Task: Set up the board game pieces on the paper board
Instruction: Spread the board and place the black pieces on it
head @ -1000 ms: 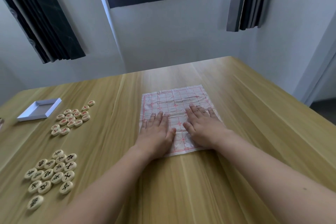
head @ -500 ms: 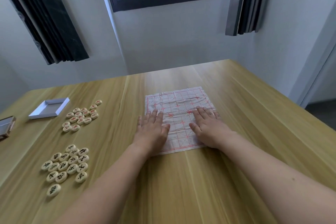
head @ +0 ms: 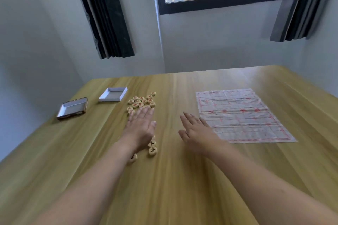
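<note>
Head view is giving me two bare hands over the wooden table (head: 182,179), both flat with straight fingers and holding nothing. I am seeing the left hand (head: 140,129) hovering over the gap between two clusters of round game pieces, its fingertips reaching the near edge of the red-marked pieces (head: 141,101). I am counting about fifteen of those, though the fingers are covering a few. Of the black-marked pieces (head: 152,147) I am making out only three or four beside and under the wrist; the rest are lying hidden by the hand and forearm. The right hand (head: 196,131) is floating just left of the one paper board (head: 241,115), which is lying creased and flat on the table to the right, with no pieces on it. Two shallow box halves are sitting at far left: a white tray (head: 113,94) and a brown-edged tray (head: 72,108).

Compared with half a second ago, both hands are no longer pressing on the board; they are shifting leftward toward the pieces, and the camera is swinging left too, bringing the second tray fully into view.
</note>
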A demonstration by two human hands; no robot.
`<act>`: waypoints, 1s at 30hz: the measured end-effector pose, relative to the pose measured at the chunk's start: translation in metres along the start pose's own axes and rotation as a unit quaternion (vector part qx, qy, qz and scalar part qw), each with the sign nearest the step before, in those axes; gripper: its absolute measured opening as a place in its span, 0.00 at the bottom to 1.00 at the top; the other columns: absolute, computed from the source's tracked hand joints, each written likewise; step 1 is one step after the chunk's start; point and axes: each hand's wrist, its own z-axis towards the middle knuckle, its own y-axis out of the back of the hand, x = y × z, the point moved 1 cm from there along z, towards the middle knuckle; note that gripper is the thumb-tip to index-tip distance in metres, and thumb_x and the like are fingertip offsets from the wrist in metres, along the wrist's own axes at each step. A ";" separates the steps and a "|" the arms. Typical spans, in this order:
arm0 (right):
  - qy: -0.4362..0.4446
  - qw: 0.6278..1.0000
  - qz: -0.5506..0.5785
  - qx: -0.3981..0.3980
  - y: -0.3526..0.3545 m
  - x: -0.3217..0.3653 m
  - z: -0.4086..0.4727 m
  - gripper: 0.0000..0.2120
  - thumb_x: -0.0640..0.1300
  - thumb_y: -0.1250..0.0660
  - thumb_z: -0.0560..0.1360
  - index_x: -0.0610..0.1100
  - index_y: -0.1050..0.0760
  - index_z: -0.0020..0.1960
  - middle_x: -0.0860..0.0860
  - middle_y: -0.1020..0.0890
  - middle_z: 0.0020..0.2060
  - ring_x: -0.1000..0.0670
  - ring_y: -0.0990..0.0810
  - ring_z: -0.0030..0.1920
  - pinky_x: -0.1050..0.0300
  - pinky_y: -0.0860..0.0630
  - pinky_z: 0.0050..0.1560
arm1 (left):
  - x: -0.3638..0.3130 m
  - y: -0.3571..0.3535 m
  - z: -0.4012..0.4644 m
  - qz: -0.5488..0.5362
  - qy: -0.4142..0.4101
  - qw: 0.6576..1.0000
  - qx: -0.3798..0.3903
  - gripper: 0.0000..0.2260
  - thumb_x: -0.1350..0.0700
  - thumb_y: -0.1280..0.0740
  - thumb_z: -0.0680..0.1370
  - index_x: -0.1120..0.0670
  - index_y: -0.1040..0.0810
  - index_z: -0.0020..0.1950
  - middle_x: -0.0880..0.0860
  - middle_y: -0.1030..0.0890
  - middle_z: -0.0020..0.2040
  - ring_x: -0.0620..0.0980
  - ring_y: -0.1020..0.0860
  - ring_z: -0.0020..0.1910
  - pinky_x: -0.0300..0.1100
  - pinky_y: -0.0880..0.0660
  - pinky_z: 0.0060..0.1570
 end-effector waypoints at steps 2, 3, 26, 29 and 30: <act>0.025 1.000 0.006 -0.004 -0.012 0.031 0.009 0.28 0.53 0.54 0.83 0.48 0.59 0.79 0.52 0.58 0.78 0.53 0.60 0.77 0.51 0.62 0.76 | 0.032 0.009 -0.015 -0.017 0.014 1.000 -0.006 0.28 0.47 0.53 0.80 0.51 0.49 0.79 0.48 0.52 0.80 0.46 0.56 0.78 0.46 0.63 0.74; 0.034 0.999 0.007 -0.006 -0.017 0.040 0.011 0.28 0.53 0.54 0.83 0.48 0.58 0.79 0.52 0.58 0.78 0.53 0.59 0.77 0.52 0.61 0.76 | 0.041 0.011 -0.021 -0.030 0.019 0.999 -0.007 0.30 0.45 0.55 0.77 0.51 0.49 0.79 0.48 0.51 0.80 0.46 0.56 0.78 0.46 0.63 0.74; 0.171 0.979 -0.090 0.064 -0.052 0.098 0.078 0.26 0.54 0.57 0.83 0.50 0.57 0.79 0.56 0.58 0.78 0.57 0.61 0.76 0.52 0.62 0.76 | 0.105 -0.019 -0.072 0.026 -0.069 0.996 0.054 0.32 0.36 0.59 0.78 0.47 0.56 0.79 0.44 0.58 0.79 0.41 0.62 0.77 0.41 0.63 0.75; 0.159 0.983 -0.073 0.058 -0.057 0.097 0.078 0.26 0.54 0.57 0.83 0.51 0.58 0.79 0.56 0.58 0.78 0.57 0.62 0.76 0.53 0.62 0.76 | 0.105 -0.018 -0.071 0.033 -0.079 0.995 0.051 0.34 0.34 0.62 0.74 0.45 0.56 0.79 0.44 0.58 0.79 0.41 0.63 0.76 0.43 0.63 0.75; 0.154 0.984 -0.070 0.055 -0.058 0.096 0.076 0.26 0.54 0.57 0.83 0.51 0.58 0.79 0.56 0.58 0.78 0.57 0.62 0.76 0.53 0.61 0.76 | 0.104 -0.018 -0.071 0.037 -0.086 0.994 0.052 0.34 0.34 0.62 0.74 0.44 0.56 0.79 0.44 0.58 0.79 0.41 0.63 0.76 0.43 0.63 0.75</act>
